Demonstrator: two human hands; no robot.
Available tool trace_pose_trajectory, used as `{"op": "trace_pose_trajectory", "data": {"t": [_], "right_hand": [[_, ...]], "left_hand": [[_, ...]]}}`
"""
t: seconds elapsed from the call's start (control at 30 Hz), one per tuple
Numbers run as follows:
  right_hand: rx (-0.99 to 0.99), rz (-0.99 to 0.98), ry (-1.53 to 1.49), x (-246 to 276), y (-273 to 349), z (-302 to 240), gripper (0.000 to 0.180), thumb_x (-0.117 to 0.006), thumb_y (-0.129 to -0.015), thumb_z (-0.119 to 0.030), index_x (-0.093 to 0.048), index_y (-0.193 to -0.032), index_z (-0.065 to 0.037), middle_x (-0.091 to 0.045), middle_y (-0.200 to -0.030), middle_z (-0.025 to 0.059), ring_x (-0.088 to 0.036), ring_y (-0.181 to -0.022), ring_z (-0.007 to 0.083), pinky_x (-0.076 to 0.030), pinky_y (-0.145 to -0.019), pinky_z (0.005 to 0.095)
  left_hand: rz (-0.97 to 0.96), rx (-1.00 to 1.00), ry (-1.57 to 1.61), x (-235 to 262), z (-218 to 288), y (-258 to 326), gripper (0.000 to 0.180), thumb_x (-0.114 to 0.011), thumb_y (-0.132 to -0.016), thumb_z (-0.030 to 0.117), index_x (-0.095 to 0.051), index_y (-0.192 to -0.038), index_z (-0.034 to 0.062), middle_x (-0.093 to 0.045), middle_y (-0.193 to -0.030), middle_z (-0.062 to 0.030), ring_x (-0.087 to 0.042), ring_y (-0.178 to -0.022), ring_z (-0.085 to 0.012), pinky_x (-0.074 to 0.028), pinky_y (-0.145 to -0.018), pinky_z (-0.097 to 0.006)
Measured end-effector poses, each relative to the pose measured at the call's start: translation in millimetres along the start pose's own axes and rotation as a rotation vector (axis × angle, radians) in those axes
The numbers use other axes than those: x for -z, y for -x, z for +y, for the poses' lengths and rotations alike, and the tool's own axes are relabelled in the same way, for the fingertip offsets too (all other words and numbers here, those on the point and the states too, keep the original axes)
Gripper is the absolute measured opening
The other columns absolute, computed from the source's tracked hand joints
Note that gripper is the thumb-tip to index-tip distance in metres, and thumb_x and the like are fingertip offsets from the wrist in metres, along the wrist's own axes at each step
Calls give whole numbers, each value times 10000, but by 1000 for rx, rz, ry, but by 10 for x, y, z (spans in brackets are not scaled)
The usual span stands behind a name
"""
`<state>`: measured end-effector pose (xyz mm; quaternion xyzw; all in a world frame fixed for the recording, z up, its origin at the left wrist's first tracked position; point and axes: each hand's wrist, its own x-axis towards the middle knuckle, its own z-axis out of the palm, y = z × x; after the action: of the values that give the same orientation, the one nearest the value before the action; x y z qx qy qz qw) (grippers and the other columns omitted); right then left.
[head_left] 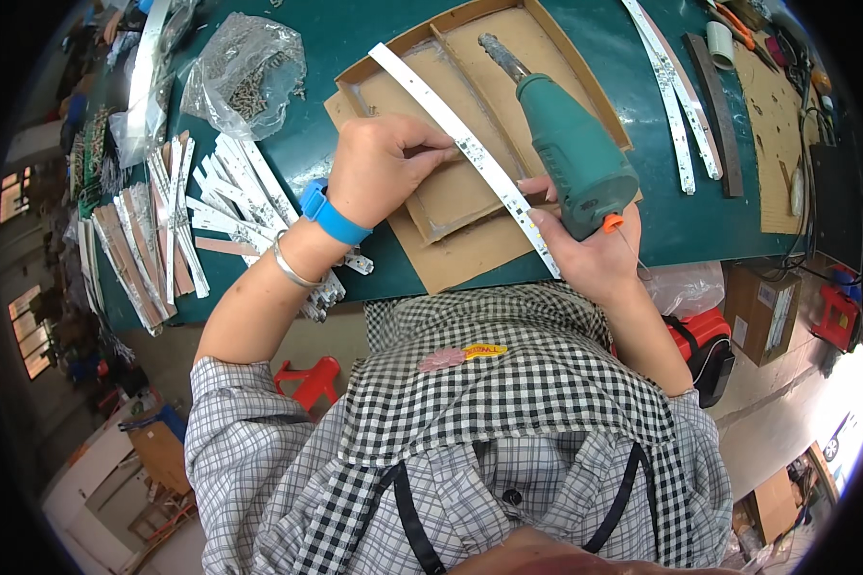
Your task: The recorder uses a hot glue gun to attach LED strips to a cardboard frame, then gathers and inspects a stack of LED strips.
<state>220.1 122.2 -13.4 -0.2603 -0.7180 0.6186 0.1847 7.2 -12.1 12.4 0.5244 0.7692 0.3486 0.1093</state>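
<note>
- Left hand (379, 158) pinched a long white circuit strip (489, 172) between its fingers;
- right hand (594, 261) sat partly behind a green tapered power tool (580, 153); its fingers' grip I couldn't tell

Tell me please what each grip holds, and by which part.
Left grip: the white strip, pinched near its middle. Right grip: the green power tool, near its rear; the exact hold is hidden beneath it.

Even, fairly bright light across the green table (686, 225), soft faint shadows, small glints on the clear plastic bag (276, 57), white strip (438, 107) in focus, dim, softer background at left, blown-out glare at lower right, bent edges, black fisheye rim.
</note>
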Motion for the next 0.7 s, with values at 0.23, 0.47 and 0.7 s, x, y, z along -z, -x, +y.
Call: {"op": "trace_pose_trajectory", "data": {"t": [0.23, 0.47, 0.7], "right_hand": [[48, 2, -14, 10, -9, 9, 489, -768, -743, -63, -530, -1165, -1, -683, -1006, 118, -671, -918, 206, -515, -824, 313], [-17, 44, -299, 316, 180, -394, 545, -712, -776, 51, -486, -1271, 64, -609, -1120, 158, -593, -725, 148, -504, -603, 253], [-74, -79, -229, 561, 367, -378, 577, -766, -744, 37, -495, -1253, 40, -620, -1112, 151, -615, -863, 174, -523, -654, 270]], "left_hand": [[4, 2, -3, -29, 6, 5, 132, -779, -733, 49, -753, -860, 27, -727, -816, -113, -709, -687, -197, -552, -615, -268], [37, -4, 7, -48, -61, 34, 129, -791, -734, 67, -753, -853, 34, -728, -808, -100, -708, -681, -185, -556, -614, -262], [85, -46, -1, -81, -83, 45, 119, -795, -736, 76, -757, -847, 51, -725, -787, -93, -705, -663, -181, -557, -605, -260]]}}
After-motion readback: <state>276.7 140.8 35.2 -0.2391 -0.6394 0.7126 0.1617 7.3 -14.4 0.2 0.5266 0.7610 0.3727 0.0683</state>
